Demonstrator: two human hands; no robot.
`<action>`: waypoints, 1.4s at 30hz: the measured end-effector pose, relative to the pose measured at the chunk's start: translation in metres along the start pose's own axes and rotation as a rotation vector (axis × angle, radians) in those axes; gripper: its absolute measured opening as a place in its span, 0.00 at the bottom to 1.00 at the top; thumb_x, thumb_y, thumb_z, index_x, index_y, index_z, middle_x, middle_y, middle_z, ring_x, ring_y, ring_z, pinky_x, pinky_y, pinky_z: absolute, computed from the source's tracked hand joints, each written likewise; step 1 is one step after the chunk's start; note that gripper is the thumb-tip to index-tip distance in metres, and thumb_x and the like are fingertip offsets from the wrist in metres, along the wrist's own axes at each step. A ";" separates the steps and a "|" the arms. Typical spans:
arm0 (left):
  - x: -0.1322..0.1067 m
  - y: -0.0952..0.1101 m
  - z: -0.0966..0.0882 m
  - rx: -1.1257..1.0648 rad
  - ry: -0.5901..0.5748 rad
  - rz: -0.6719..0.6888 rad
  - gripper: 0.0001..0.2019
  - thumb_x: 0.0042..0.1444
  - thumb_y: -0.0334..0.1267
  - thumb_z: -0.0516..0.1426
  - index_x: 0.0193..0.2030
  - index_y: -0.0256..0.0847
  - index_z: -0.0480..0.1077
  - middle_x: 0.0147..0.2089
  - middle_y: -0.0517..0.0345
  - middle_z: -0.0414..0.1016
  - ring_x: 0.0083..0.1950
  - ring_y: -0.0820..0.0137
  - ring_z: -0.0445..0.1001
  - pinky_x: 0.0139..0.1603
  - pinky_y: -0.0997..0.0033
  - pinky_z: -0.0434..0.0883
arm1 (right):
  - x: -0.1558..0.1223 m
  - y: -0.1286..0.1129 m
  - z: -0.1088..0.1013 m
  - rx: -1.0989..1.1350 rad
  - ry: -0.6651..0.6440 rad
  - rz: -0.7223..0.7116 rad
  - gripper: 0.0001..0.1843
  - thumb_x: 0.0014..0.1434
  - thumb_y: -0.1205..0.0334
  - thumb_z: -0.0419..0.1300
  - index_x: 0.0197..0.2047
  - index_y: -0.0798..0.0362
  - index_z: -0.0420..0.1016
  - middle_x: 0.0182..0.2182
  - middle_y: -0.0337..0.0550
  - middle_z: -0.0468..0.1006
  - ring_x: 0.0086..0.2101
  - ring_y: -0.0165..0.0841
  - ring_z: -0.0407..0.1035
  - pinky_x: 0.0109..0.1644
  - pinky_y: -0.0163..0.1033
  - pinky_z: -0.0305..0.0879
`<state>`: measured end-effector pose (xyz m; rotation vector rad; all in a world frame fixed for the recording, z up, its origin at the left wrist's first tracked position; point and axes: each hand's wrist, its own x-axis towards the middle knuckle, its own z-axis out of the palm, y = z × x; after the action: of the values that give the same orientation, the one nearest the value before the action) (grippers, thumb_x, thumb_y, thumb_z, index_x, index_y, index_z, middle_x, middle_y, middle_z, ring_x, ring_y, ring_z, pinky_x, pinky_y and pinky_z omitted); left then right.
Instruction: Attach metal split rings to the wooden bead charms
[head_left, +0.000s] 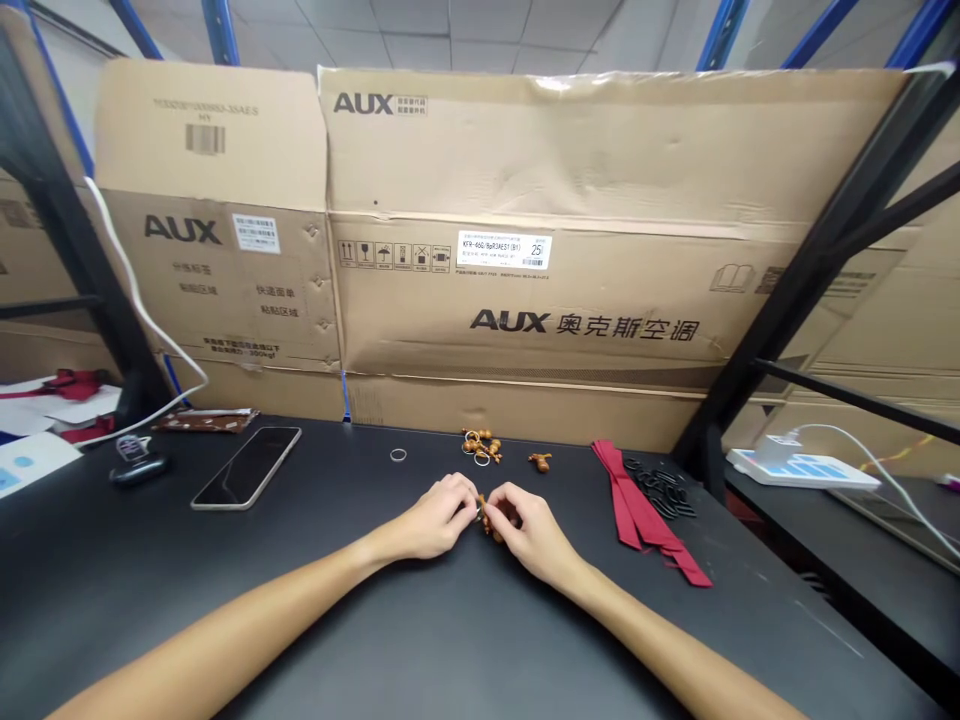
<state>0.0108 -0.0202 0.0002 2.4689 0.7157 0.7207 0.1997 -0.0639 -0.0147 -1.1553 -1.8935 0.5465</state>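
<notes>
My left hand [439, 520] and my right hand [529, 525] meet in the middle of the black table [375, 620], fingers pinched together. Between them is a small brown wooden gourd charm [489, 517] with what looks like a metal ring at my left fingertips. Just beyond lie a small pile of similar gourd charms with rings [481, 446], one loose gourd charm [539, 461] and a single metal ring [398, 455].
Red ribbons [637, 505] and a heap of black rings [664, 490] lie to the right. A phone [246, 467] and a dark small device [137, 462] lie at left. Large cardboard boxes [525, 250] wall the back. A white power strip [799, 467] sits on the right-hand table.
</notes>
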 end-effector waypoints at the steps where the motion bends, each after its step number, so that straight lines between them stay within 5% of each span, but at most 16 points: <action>1: 0.000 0.000 0.000 -0.001 0.001 0.000 0.11 0.66 0.38 0.46 0.32 0.41 0.63 0.42 0.55 0.68 0.44 0.68 0.67 0.49 0.68 0.66 | 0.000 0.000 0.000 -0.003 0.002 -0.010 0.09 0.64 0.58 0.52 0.33 0.51 0.66 0.23 0.36 0.71 0.24 0.29 0.66 0.28 0.33 0.61; 20: -0.001 -0.004 0.000 -0.035 -0.020 0.016 0.11 0.66 0.38 0.46 0.32 0.40 0.62 0.43 0.54 0.68 0.44 0.68 0.66 0.50 0.65 0.65 | -0.002 0.010 0.000 -0.357 0.014 -0.300 0.09 0.65 0.64 0.51 0.41 0.52 0.73 0.33 0.44 0.76 0.33 0.33 0.70 0.39 0.37 0.68; 32: -0.002 -0.009 0.001 -0.039 -0.024 0.039 0.10 0.65 0.37 0.47 0.33 0.40 0.63 0.44 0.54 0.69 0.45 0.68 0.66 0.51 0.65 0.65 | -0.001 0.011 -0.005 -0.290 0.001 -0.284 0.12 0.65 0.62 0.50 0.42 0.52 0.75 0.32 0.45 0.77 0.32 0.33 0.71 0.39 0.37 0.67; 42: -0.003 0.001 -0.002 -0.003 -0.023 0.067 0.09 0.66 0.34 0.44 0.34 0.41 0.61 0.45 0.53 0.66 0.45 0.67 0.64 0.50 0.64 0.66 | -0.003 0.008 -0.001 -0.249 0.000 -0.089 0.08 0.60 0.66 0.53 0.32 0.52 0.72 0.24 0.37 0.74 0.23 0.28 0.66 0.29 0.31 0.62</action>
<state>0.0078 -0.0220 0.0014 2.5044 0.6250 0.7158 0.2053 -0.0625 -0.0216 -1.2194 -2.0447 0.2669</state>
